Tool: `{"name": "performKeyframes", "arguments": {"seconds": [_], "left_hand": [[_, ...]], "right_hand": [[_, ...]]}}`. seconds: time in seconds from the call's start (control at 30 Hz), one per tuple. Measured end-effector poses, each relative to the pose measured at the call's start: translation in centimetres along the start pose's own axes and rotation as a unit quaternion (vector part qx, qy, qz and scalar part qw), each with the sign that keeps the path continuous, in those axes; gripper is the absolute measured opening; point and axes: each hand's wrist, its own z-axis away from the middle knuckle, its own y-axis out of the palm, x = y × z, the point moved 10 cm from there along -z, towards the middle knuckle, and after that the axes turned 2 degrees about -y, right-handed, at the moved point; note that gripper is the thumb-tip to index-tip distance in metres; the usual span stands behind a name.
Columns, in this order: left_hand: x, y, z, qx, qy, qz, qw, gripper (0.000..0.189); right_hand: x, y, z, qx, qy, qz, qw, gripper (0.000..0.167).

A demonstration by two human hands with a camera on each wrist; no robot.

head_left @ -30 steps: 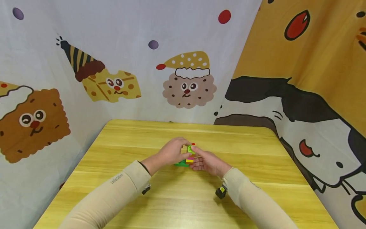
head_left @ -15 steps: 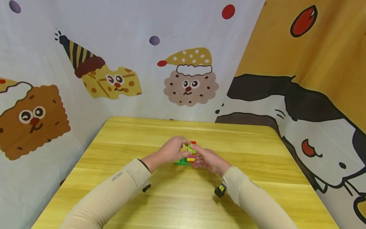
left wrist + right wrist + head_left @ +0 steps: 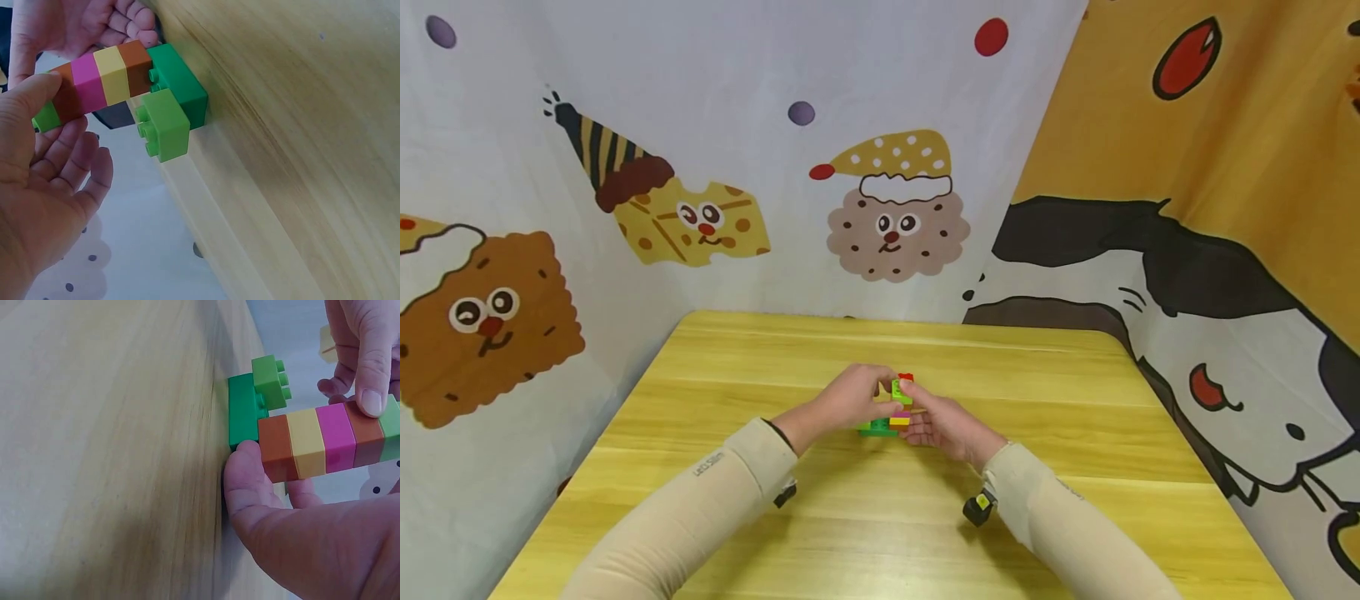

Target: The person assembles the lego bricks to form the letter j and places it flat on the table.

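A tower of toy building bricks stands on the table between both hands. From its dark green base brick [image 3: 182,87] it goes up through brown, yellow [image 3: 112,76], magenta [image 3: 89,84] and brown to light green [image 3: 898,392]. A red brick [image 3: 906,378] tops it in the head view. Beside the tower, a separate light green brick [image 3: 267,381] sits on the base. My left hand [image 3: 850,400] pinches the tower near its upper brown brick, thumb on the face. My right hand [image 3: 951,425] holds the tower from the right, thumb at the top bricks, lower fingers beside the bottom.
The wooden table [image 3: 880,533] reaches from the near side to a curtain [image 3: 737,75] with cartoon prints at the back and right. Each forearm wears a beige sleeve, with a small black device [image 3: 977,507] at the right wrist.
More of the red top brick shows now beside the right thumb. Both hands keep nearly the same place on the tower; the head view shifts slightly.
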Motion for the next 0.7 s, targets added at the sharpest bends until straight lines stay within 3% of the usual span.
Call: {"name": "performKeyframes", "arguments": {"seconds": [0.47,0.6,0.7], "left_hand": [[0.4,-0.2,0.3,-0.004,-0.005,-0.004,1.0000,0.039],[0.4,0.0,0.2,-0.006,0.000,-0.005,1.0000,0.028],[0.5,0.2,0.1,-0.002,-0.003,-0.006,1.0000,0.027]], "right_hand": [[0.7,0.2,0.2,0.027,-0.019,0.012,0.9994,0.086],[1.3,-1.1,0.4,0.001,-0.037,0.051,0.9980,0.087],[2.1,-2.7,0.4,-0.043,-0.055,0.078,0.9945,0.082]]}}
